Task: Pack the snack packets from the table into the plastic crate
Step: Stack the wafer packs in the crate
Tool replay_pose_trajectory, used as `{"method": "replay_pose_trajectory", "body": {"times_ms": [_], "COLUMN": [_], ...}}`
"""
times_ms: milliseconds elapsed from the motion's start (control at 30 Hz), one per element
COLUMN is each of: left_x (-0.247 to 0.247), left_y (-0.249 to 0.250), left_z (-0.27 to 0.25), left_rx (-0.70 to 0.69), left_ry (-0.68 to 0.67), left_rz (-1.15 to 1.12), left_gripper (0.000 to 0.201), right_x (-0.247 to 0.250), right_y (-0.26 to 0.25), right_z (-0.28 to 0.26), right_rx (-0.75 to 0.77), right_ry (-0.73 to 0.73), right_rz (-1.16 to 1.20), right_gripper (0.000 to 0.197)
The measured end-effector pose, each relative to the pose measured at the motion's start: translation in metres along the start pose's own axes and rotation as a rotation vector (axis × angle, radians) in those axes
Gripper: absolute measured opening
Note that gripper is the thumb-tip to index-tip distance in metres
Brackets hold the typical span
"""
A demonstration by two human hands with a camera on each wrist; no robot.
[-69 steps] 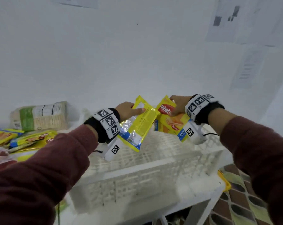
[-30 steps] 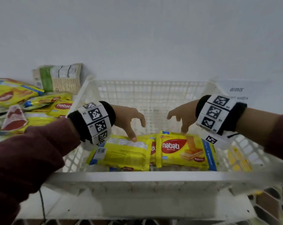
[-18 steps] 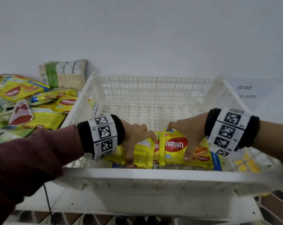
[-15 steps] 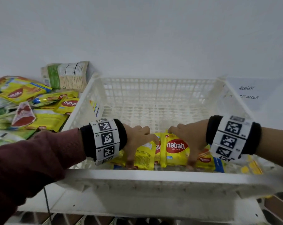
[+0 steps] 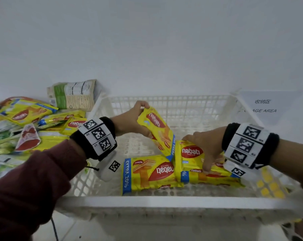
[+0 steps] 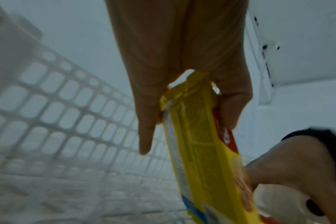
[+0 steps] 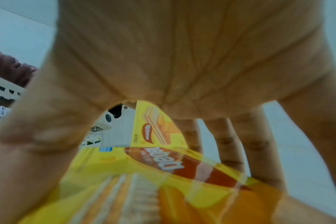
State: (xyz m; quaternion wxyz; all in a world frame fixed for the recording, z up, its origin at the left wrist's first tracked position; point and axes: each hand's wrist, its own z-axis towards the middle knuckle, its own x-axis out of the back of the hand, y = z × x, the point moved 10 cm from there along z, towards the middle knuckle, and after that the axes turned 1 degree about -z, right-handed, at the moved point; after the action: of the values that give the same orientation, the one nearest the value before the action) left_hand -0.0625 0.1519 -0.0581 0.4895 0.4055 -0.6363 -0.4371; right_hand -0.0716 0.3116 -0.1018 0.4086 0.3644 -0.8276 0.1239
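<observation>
A white plastic crate stands in front of me. My left hand pinches the top end of a yellow wafer packet and holds it tilted on end inside the crate; the left wrist view shows the same packet between thumb and fingers. My right hand grips another yellow packet across its width, thumb on the near edge, on top of a further packet. A third packet lies flat on the crate floor to the left. In the right wrist view the gripped packet fills the space under the palm.
A heap of yellow snack packets lies on the table left of the crate, with a green and beige packet behind it against the white wall. A paper sign lies at the back right.
Both hands had set two packets flat in the crate and pressed on them. Now the left hand has lifted one packet up on end, uncovering a flat packet beneath; the right hand stays on its packet.
</observation>
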Motion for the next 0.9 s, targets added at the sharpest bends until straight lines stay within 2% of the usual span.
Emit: {"method": "replay_pose_trajectory", "body": {"times_ms": [100,200,300,367,467,533,633,733,900], "left_x": [0.007,0.022,0.026,0.016,-0.011,-0.026,-0.033,-0.018,0.03], "left_y": [-0.028,-0.035,-0.037,-0.032,-0.039,-0.05,-0.057,-0.052,-0.026], "left_z": [0.001,-0.002,-0.006,-0.001,0.011,0.017,0.022,0.022,0.02], "left_rx": [0.183,0.257,0.344,0.298,0.278,0.313,0.338,0.333,0.319], "left_ry": [-0.031,-0.015,-0.036,-0.068,-0.232,-0.331,-0.348,-0.285,-0.052], "left_rz": [0.218,0.608,0.913,1.047,1.262,1.276,1.113,1.121,1.268], "left_gripper": [0.072,0.066,0.088,0.103,0.116,0.115,0.11,0.104,0.102], "right_x": [-0.005,-0.007,-0.009,-0.011,-0.015,-0.017,-0.014,0.0,0.042], "right_y": [0.003,0.008,0.009,0.009,0.007,0.007,0.006,0.005,0.007], "right_z": [0.004,0.005,0.004,0.005,0.008,0.009,0.01,0.008,0.007], "right_rx": [-0.012,-0.024,-0.033,-0.038,-0.046,-0.062,-0.055,-0.038,-0.008], "right_ry": [-0.017,-0.029,-0.035,-0.028,-0.011,0.002,0.026,0.084,0.242], "right_rz": [-0.029,-0.046,-0.07,-0.076,-0.09,-0.091,-0.066,-0.019,0.06], "right_gripper": [0.108,0.113,0.116,0.12,0.125,0.126,0.121,0.113,0.107]}}
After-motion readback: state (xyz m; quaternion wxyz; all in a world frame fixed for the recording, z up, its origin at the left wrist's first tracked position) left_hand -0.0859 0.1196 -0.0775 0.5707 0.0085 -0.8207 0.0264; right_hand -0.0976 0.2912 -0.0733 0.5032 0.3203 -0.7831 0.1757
